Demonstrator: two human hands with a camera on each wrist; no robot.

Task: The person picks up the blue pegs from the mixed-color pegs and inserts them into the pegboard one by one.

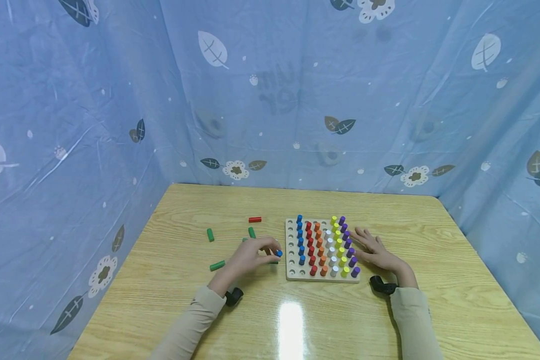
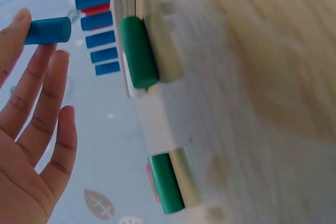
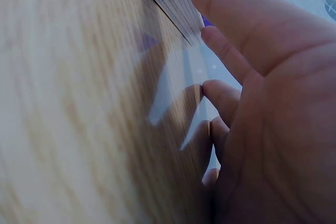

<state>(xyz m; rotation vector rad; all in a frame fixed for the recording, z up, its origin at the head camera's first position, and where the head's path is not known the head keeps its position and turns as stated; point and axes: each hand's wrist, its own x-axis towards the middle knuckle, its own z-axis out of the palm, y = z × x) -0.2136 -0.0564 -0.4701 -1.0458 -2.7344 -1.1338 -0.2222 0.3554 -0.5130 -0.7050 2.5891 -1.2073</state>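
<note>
My left hand (image 1: 247,256) pinches a blue peg (image 2: 51,30) between thumb and forefinger, just left of a wooden pegboard (image 1: 290,276). The other left fingers extend loosely. Upright pegs stand in columns on the board: blue (image 1: 301,250), red (image 1: 312,260), orange (image 1: 322,260), white (image 1: 332,252), yellow (image 1: 340,252) and purple (image 1: 351,252). Holes show in the leftmost column, at the near end of the blue column and along the far side. My right hand (image 1: 381,254) lies by the board's right side, fingers spread, with thumb and forefinger at its edge.
Several green pegs (image 1: 217,265) lie loose left of the board, some partly behind the left hand. One red peg (image 1: 254,219) lies farther back. Black wrist devices (image 1: 382,285) sit at both wrists. A blue patterned curtain (image 1: 270,100) surrounds the wooden table (image 1: 342,320).
</note>
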